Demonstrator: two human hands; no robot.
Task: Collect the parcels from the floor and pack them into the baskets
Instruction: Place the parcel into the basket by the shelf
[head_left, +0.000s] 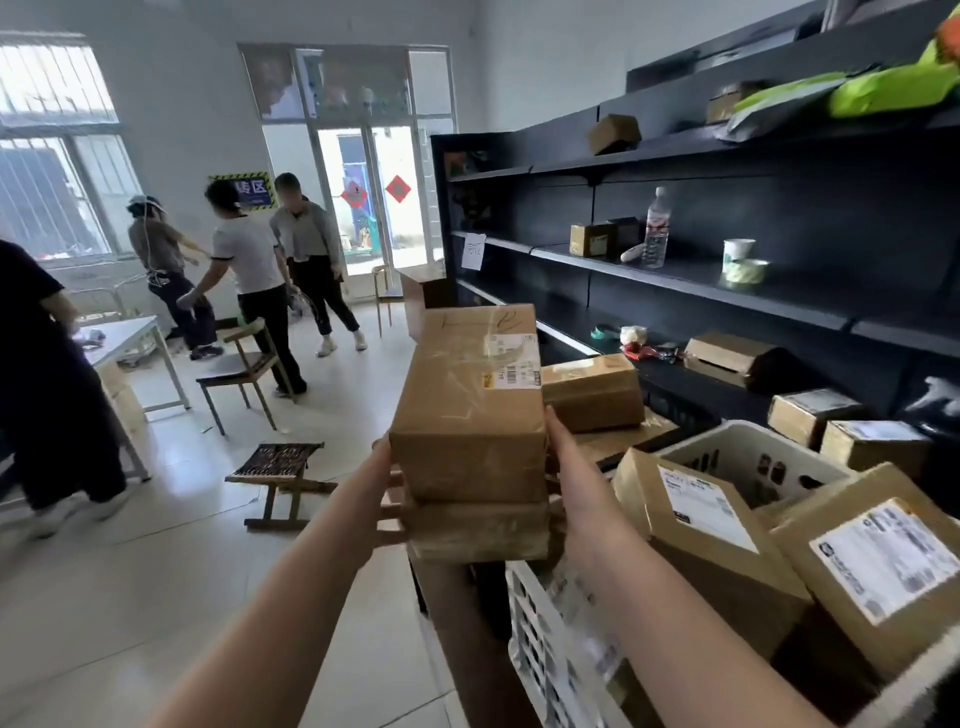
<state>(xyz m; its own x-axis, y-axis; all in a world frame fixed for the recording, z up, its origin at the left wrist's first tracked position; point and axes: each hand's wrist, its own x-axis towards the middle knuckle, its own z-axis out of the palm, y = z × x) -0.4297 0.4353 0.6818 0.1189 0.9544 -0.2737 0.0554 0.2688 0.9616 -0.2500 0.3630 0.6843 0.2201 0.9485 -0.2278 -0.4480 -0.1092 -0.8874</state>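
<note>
Nearest the lens, two bare forearms reach forward and carry a stack of two cardboard parcels between them. The left hand (387, 496) forms one grip: its fingers are curled under and against the left side of the lower parcel (480, 530), a flat brown box. The right hand (569, 470) forms the other grip, with its fingers lying straight up along the right side of the upper parcel (470, 402), a taller box with a white label near its far right corner. The upper parcel sits directly on the lower one, and both are held in the air above the tiled floor (156, 571).

Left of the left grip, low on the floor, stands a small folding stool (280, 475). Further left and beyond it are a wooden chair (244, 369) and a white surface (130, 338), with several people standing near the windows and glass door.

Just right of and below the right grip is a white basket (540, 660) with slotted walls, holding two labelled parcels, one leaning box (701, 535) and a larger box (878, 566) to its right. A second white basket (748, 452) shows behind them. Just beyond the right grip, touching the upper parcel's right edge from this view, is another brown box (592, 392). Far right, dark shelving (727, 291) carries scattered boxes, a water bottle (657, 228) and a paper cup (737, 254).
</note>
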